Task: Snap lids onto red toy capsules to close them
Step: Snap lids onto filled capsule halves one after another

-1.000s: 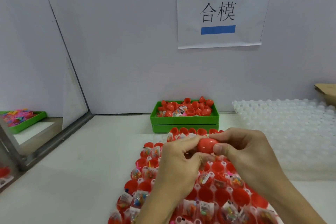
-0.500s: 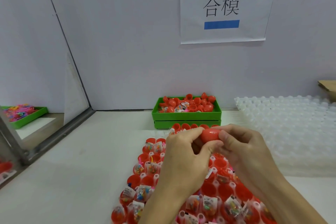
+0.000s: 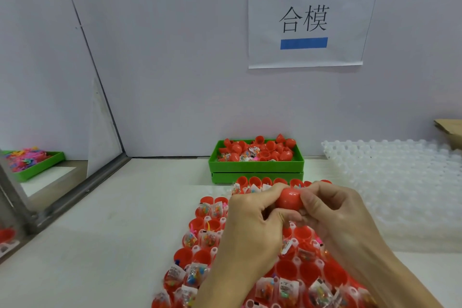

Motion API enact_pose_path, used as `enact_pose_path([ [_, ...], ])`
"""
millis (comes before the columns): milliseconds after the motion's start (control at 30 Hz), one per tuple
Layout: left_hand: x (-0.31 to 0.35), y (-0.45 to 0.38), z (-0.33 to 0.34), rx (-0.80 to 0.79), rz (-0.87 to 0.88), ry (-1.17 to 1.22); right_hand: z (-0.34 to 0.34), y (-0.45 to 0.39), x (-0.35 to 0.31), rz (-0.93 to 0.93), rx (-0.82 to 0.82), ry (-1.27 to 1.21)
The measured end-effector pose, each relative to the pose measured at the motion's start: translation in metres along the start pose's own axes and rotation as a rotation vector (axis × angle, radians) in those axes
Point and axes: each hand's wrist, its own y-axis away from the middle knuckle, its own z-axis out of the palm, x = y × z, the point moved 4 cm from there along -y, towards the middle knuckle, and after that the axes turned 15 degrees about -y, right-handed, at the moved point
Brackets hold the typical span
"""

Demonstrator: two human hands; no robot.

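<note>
While both hands work together above a tray of open red capsule halves (image 3: 308, 271), a person pinches one red capsule (image 3: 289, 198) between them, the left hand (image 3: 246, 227) curling its thumb and fingers around the capsule's left end and the right hand (image 3: 337, 215) gripping its right end with thumb and fingertips. Held clear of the tray, the capsule sits over the tray's far half, its glossy middle showing between the two sets of fingers; whether its two halves are fully joined cannot be told. Beneath the wrists, the tray's cups hold red halves, many filled with small toys sealed in clear packets (image 3: 192, 275), others bare inside. Beyond the tray's far edge, two stacked green bins (image 3: 257, 177) stand against the wall, the upper one heaped with loose red capsule pieces (image 3: 260, 150) and a few packets. To the right of the tray, a stack of clear, empty blister trays (image 3: 390, 182) spreads across the white table (image 3: 105, 245), with the corner of a cardboard box (image 3: 450, 131) behind it. Left of the tray, past a metal-framed partition (image 3: 75, 197), another green bin of multicoloured toys (image 3: 30, 162) rests on the neighbouring station. On the wall above the stacked bins hangs a paper sign (image 3: 307, 20) taped in blue and printed with two Chinese characters.
</note>
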Motion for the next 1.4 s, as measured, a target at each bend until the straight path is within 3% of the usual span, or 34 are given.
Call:
enact_pose_path([
  [200, 0.003, 0.001, 0.001, 0.033, 0.025, -0.071, 0.002, 0.000, 0.005, -0.008, 0.000, 0.013],
  [367, -0.001, 0.001, 0.000, -0.034, 0.000, -0.200, -0.001, -0.001, 0.012, 0.105, -0.010, -0.015],
  [567, -0.010, 0.000, 0.000, -0.105, 0.026, -0.336, 0.010, 0.003, 0.011, 0.109, -0.148, 0.208],
  [700, -0.009, -0.001, 0.004, -0.072, 0.052, -0.368, 0.015, 0.004, 0.013, 0.063, -0.149, 0.289],
  [833, -0.015, -0.003, -0.005, -0.005, -0.069, -0.147, 0.007, 0.001, 0.012, 0.075, -0.081, 0.173],
  [933, -0.031, -0.003, -0.007, -0.083, -0.264, 0.143, 0.004, -0.001, 0.009, 0.049, -0.074, 0.037],
  [1033, -0.030, -0.004, 0.002, -0.206, -0.302, 0.389, 0.007, -0.002, 0.012, 0.056, -0.162, -0.072],
  [1100, -0.025, -0.003, 0.006, -0.207, -0.287, 0.529, 0.012, 0.000, 0.012, 0.055, -0.250, -0.089],
  [1400, -0.013, -0.002, 0.009, -0.025, -0.248, 0.510, 0.017, 0.002, 0.005, -0.042, -0.220, -0.008],
])
